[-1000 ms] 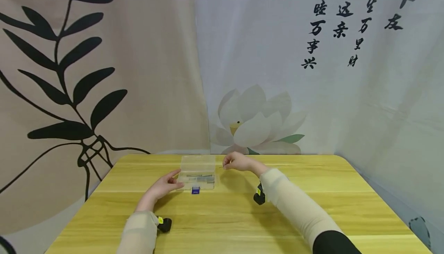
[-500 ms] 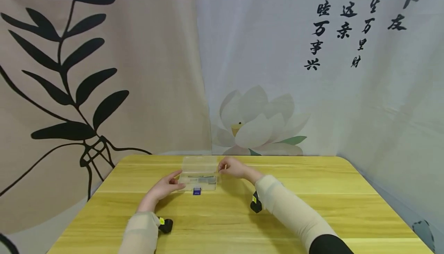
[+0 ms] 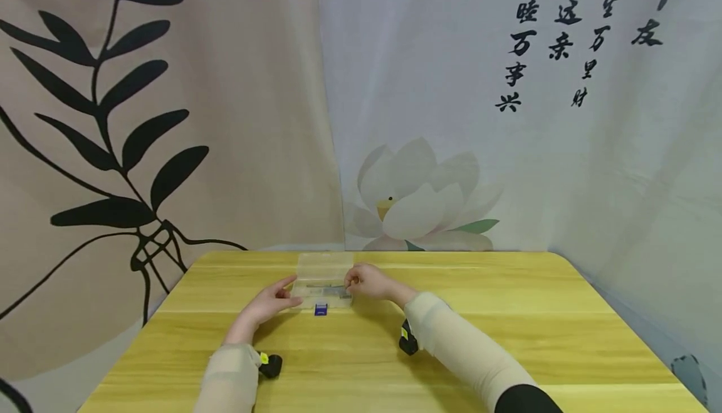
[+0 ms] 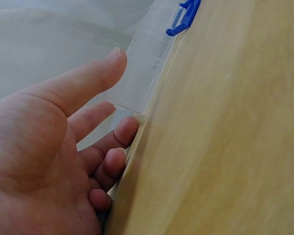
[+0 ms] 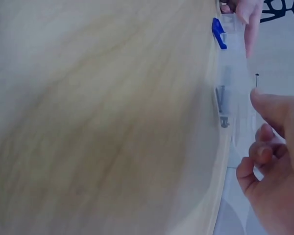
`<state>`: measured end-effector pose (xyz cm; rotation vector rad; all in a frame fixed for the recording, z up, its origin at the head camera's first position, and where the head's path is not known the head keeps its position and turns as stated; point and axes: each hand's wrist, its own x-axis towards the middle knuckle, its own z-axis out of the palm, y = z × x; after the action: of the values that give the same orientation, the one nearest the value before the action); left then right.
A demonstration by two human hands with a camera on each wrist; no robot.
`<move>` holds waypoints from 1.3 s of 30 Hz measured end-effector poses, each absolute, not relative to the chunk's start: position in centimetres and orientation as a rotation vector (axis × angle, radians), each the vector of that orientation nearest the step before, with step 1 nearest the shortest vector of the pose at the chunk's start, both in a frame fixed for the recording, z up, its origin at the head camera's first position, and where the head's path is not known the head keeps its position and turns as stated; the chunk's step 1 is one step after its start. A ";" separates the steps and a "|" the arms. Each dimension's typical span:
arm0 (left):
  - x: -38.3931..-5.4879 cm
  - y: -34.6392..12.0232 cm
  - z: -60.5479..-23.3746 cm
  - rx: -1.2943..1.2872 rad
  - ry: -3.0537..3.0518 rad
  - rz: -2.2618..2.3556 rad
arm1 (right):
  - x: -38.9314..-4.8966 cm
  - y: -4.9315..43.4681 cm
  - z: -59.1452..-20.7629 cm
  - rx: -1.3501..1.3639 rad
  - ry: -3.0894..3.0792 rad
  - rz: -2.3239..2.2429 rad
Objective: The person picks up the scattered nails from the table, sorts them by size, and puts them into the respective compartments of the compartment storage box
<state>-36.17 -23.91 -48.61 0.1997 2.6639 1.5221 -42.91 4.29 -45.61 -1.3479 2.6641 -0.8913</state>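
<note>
A clear plastic box (image 3: 324, 300) with a blue latch (image 3: 321, 309) stands with its lid (image 3: 324, 266) raised. Thin metal pieces (image 5: 222, 98) lie inside its right part. My left hand (image 3: 269, 302) holds the box's left end between thumb and fingers; in the left wrist view the thumb (image 4: 95, 78) lies along the near side. Over the box's right end, my right hand (image 3: 369, 281) pinches a thin nail (image 5: 257, 80) with a flat dark head, its lower part hidden by the thumb. In the right wrist view, the other fingers (image 5: 259, 156) are curled.
The box stands near the far edge of a wooden table (image 3: 338, 363). Behind hangs a printed cloth (image 3: 271, 118) with leaves, a lotus and writing. A black wrist camera (image 3: 408, 338) sits below the right hand, another camera (image 3: 271, 366) by the left sleeve.
My right hand has moved left and a little towards me, from beside the box to over its right end, with the nail pinched. The left hand stays on the box.
</note>
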 end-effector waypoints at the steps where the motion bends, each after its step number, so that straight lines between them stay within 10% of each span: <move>1: -36.2 -23.9 -48.6 0.206 2.663 1.525 | -42.9 4.2 -45.6 -1.342 2.668 -0.878; 39: -32.2 -22.5 -48.1 0.118 2.678 1.496 | -40.7 11.0 -44.5 -1.166 2.645 -1.037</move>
<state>-32.23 -22.54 -48.07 0.1181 2.6782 1.4962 -40.66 11.05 -44.51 -1.1661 2.6446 -1.0367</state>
